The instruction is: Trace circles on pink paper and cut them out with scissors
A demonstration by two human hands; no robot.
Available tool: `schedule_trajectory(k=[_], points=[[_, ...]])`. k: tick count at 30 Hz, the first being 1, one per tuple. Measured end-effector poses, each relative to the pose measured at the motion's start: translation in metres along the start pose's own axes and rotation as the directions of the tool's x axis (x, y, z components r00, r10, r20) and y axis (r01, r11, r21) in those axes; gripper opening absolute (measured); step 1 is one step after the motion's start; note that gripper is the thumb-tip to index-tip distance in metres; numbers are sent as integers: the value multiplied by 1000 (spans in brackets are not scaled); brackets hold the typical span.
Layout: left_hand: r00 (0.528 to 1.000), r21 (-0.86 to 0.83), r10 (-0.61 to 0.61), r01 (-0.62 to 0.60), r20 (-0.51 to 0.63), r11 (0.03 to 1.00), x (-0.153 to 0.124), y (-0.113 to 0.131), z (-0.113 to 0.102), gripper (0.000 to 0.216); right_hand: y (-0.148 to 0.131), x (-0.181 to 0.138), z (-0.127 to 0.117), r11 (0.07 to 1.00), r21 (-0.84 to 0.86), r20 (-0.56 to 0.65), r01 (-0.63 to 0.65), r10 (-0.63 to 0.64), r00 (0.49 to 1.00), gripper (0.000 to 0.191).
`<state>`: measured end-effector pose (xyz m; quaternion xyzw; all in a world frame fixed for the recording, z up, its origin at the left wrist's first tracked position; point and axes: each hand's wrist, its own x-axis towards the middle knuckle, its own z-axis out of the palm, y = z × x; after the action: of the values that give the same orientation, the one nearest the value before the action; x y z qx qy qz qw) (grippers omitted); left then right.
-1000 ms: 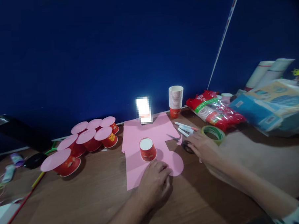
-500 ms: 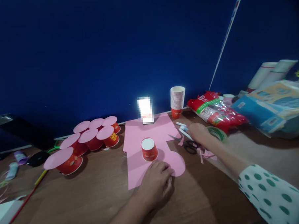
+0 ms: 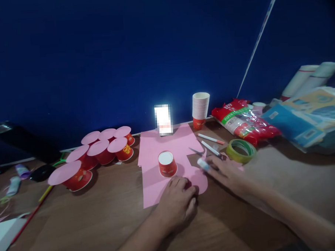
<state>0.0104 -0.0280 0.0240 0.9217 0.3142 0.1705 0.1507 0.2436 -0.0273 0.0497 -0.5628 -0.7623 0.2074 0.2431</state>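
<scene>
A pink paper sheet (image 3: 168,147) lies on the wooden table with an upside-down red paper cup (image 3: 167,163) standing on it. My left hand (image 3: 178,202) rests with curled fingers on the sheet's near edge, just below the cup. My right hand (image 3: 227,171) is to the right of the sheet and pinches a small white and blue marker (image 3: 203,164), its tip pointing left toward the paper. Scissors (image 3: 198,151) lie partly hidden behind this hand.
Several red cups capped with pink discs (image 3: 100,152) stand at the left. At the back are a stack of cups (image 3: 200,109), a red cup package (image 3: 243,120), a green tape roll (image 3: 240,150), two pens (image 3: 211,139) and rolled paper (image 3: 306,77). Craft bits (image 3: 17,176) lie far left.
My right hand reached back to the pens, picked up a marker and brought it forward-left to the pink sheet. My left hand stayed on the paper.
</scene>
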Motion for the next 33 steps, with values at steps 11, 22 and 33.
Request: schedule_trajectory(k=[11,22,33], points=[[999,-28,28,-29,-30,999,1,-2,1,18,1,-23,13,998,-26,94,64,-62,994,30],[1000,-58,26,-27,-15,998,1,-3,0,13,-6,-25,11,998,1,79,62,-62,995,24],[1000,-37,-1,0,-25,999,0,-8,3,14,-11,-19,13,985,173,-58,-12,22,998,13]])
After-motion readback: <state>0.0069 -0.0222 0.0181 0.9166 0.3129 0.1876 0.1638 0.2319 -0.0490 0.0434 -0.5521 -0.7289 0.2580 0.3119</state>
